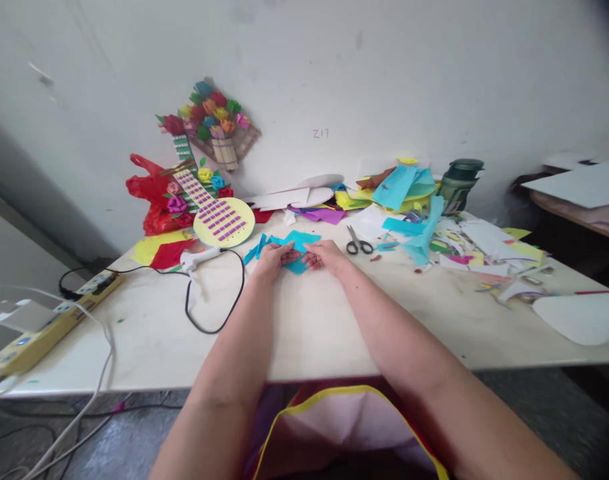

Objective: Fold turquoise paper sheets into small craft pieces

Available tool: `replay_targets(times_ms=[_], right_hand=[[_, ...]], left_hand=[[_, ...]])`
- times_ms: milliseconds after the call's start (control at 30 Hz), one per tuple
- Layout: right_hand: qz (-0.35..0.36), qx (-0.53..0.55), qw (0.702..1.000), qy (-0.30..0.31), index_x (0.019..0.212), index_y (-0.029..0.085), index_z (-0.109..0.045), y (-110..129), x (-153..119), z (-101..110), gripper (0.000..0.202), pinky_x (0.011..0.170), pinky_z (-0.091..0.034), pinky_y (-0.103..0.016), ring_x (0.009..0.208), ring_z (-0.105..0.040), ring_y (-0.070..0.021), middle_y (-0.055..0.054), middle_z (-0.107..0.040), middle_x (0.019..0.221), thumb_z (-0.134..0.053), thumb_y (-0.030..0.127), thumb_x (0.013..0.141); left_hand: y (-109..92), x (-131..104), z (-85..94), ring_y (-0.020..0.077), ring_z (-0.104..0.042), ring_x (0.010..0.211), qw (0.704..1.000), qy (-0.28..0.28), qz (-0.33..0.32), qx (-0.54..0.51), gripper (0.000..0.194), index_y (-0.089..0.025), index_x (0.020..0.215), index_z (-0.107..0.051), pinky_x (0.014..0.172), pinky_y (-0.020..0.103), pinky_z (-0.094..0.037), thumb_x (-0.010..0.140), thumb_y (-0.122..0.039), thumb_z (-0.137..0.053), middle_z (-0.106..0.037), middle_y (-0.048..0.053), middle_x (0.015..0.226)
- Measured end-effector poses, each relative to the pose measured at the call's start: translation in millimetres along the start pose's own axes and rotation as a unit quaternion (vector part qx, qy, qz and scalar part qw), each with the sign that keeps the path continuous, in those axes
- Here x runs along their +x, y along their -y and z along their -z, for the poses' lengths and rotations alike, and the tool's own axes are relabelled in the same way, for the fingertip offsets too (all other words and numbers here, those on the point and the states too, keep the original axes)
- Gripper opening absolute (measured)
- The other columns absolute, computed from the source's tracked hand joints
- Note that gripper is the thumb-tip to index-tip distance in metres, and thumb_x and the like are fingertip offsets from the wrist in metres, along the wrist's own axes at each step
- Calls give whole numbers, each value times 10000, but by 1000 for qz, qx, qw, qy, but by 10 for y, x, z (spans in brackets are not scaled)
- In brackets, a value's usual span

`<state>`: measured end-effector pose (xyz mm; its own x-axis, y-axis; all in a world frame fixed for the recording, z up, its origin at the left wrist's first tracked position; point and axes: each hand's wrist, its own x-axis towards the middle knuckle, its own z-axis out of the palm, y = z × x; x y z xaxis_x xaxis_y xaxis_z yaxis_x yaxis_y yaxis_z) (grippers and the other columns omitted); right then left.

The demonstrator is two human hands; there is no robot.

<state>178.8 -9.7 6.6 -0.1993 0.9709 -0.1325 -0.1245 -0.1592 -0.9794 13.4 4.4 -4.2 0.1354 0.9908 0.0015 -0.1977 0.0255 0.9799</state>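
Both my hands are over the middle of the table, close together, pinching a piece of blue paper point(297, 267). My left hand point(274, 259) grips its left side, with the thumb pointing right. On its right side are the closed fingers of my right hand point(325, 256). More blue paper point(302, 239) lies just behind the fingers, and narrow blue strips point(255, 249) rest left of my left hand. Black-handled scissors point(359, 244) lie right of my right hand. A white glue gun point(199, 259) with a black cord is on the left.
A yellow paper guitar shape point(224, 221), a red bag point(151, 193) and paper flowers point(211, 110) stand at the back left. A power strip point(59, 327) runs along the left edge. Paper scraps point(484, 247) and a green bottle point(460, 187) occupy the right; stacked paper point(304, 195) lines the wall.
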Motion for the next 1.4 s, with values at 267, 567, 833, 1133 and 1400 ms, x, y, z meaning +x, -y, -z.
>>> replay_targets(times_ms=[267, 567, 833, 1133, 1400], right_hand=[[37, -21, 999, -12, 615, 145, -526, -21, 14, -16, 239, 330, -367, -170, 333, -505, -81, -27, -629, 470, -631, 214, 819], [3, 2, 1000, 10, 715, 125, -567, 11, 6, 10, 284, 347, -405, -184, 406, -584, -113, -66, -675, 568, -590, 375, 849], [32, -49, 998, 12, 601, 130, -561, -58, 39, -5, 203, 357, -395, -168, 385, -551, -86, -37, -661, 536, -677, 160, 765], [45, -63, 996, 38, 650, 132, -612, -37, 3, -21, 192, 387, -415, -178, 419, -574, -94, -39, -675, 576, -655, 264, 782], [86, -80, 993, 14, 584, 154, -588, -80, 26, -63, 204, 431, -412, -168, 404, -549, -69, 3, -652, 537, -611, 192, 784]], left_hand=[[-11, -4, -10, 198, -664, 605, 1000, -2, 2, -3, 284, -103, 625, -632, 669, 329, -541, 599, -343, -780, -646, 69, 561], [7, 2, 16, 166, -641, 584, 1000, 6, -3, 17, 286, -113, 640, -649, 675, 313, -527, 601, -365, -779, -667, 70, 616], [6, -16, -32, 133, -592, 561, 1000, -11, -8, 3, 339, -147, 585, -537, 633, 286, -502, 574, -360, -801, -596, 8, 564], [27, -19, -44, 87, -502, 487, 998, 5, -41, 39, 370, -161, 541, -507, 548, 243, -439, 592, -404, -781, -516, -32, 509], [35, -12, -69, 83, -477, 494, 999, 9, -52, 2, 318, -151, 568, -558, 539, 233, -433, 612, -390, -764, -502, -34, 520]])
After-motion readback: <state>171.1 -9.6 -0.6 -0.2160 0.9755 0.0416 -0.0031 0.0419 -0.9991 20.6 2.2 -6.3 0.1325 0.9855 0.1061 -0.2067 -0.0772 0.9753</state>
